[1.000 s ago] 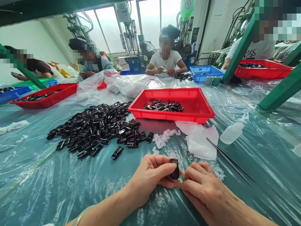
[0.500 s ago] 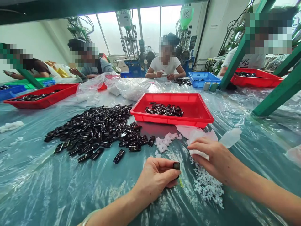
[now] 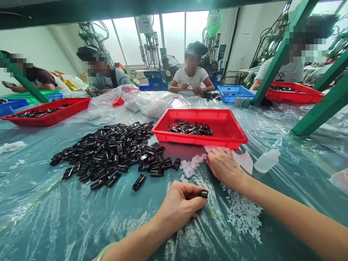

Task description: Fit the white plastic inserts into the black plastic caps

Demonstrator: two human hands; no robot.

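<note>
Above the table (image 3: 108, 221), the left hand (image 3: 182, 204) pinches a small black part (image 3: 203, 194) between closed thumb and finger, seemingly so its end is left free, while the right hand (image 3: 227, 165), fingers curled, touches the cloth (image 3: 243, 159), whether gripping it I cannot tell.

Fan (image 3: 169, 69), bright windows (image 3: 174, 36), green post (image 3: 323, 110)

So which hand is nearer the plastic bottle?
Right. The right hand is at the white cloth, left of the bottle; the left hand is farther left, nearer the person.
</note>
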